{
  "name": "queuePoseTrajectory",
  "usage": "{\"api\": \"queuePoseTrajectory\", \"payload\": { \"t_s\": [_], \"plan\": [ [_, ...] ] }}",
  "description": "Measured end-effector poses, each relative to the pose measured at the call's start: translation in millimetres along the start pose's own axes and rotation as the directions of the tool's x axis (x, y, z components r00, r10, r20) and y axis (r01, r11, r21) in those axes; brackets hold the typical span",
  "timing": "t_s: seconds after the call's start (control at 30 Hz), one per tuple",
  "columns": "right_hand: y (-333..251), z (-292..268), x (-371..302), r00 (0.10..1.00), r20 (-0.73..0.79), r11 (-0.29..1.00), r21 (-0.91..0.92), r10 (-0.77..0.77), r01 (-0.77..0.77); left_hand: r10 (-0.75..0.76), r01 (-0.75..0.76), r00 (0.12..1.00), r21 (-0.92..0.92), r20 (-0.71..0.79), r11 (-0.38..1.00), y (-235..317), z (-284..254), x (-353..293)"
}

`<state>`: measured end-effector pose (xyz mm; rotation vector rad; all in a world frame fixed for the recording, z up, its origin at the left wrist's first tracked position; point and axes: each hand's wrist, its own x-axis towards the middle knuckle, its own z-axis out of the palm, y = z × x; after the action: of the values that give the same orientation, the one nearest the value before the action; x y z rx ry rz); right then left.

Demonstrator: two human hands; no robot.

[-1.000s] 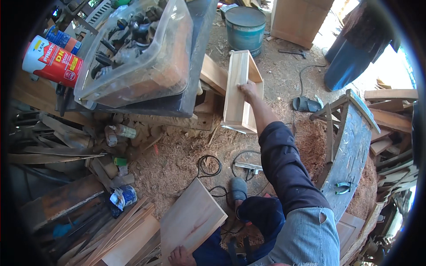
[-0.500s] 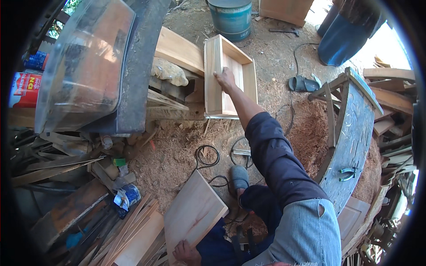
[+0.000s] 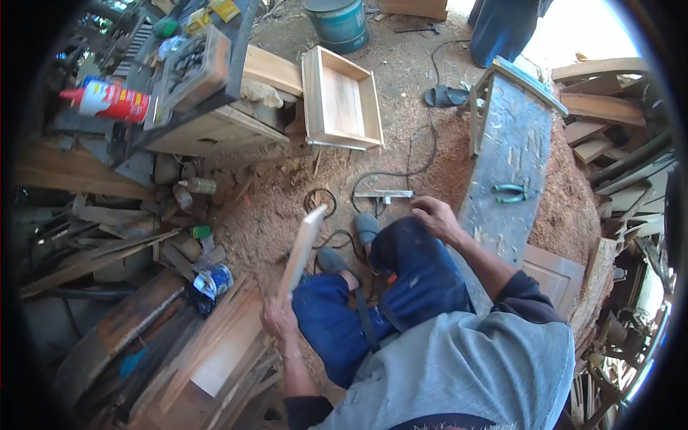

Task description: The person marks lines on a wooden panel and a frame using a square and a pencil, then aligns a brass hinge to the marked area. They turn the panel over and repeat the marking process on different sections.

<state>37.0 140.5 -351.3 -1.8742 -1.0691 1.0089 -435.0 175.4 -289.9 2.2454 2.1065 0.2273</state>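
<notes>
A flat wooden board (image 3: 299,247) stands on edge beside my left knee, its narrow side toward me. My left hand (image 3: 279,319) grips its lower end. Over my right knee hovers my right hand (image 3: 435,217), fingers loosely bent and apart, with nothing seen in it. Ahead, an open wooden drawer box (image 3: 344,104) leans by the workbench, its hollow facing up. On the ground just beyond my feet lies a long pale tool with a short crosspiece (image 3: 385,194), too small to name; it is near my right hand but apart from it.
At right, green-handled pliers (image 3: 510,192) lie on a worn wooden bench (image 3: 505,136). The cluttered workbench (image 3: 215,132) at left holds a red-and-white bottle (image 3: 118,100). A black cable (image 3: 435,136) crosses the shavings. Wood strips (image 3: 193,337) lie left; a teal drum (image 3: 337,25) stands ahead.
My right hand has let go of the drawer box and drawn back over my right knee. The board in my left hand has turned from lying broadside to standing on edge.
</notes>
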Motion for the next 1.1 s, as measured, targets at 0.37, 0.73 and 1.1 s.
{"api": "queuePoseTrajectory", "payload": {
  "t_s": [0.37, 0.73, 1.1],
  "plan": [
    [5.4, -12.0, -226.2, 0.98, -0.172, 0.993, -0.069, -0.104, 0.093, -0.039, 0.03, 0.996, -0.116, -0.075, 0.993, 67.3, -12.3, 22.8],
    [-30.6, 41.8, -231.2, 0.772, 0.167, 0.745, -0.201, -0.614, 0.636, -0.29, 0.312, 0.948, -0.564, 0.131, 0.765, -12.8, 95.8, -27.1],
    [-36.9, 82.2, -200.0, 0.697, 0.477, 0.595, -0.373, -0.535, 0.712, -0.617, 0.59, 0.778, -0.478, 0.118, 0.651, 71.9, 148.7, -83.4]
  ]
}}
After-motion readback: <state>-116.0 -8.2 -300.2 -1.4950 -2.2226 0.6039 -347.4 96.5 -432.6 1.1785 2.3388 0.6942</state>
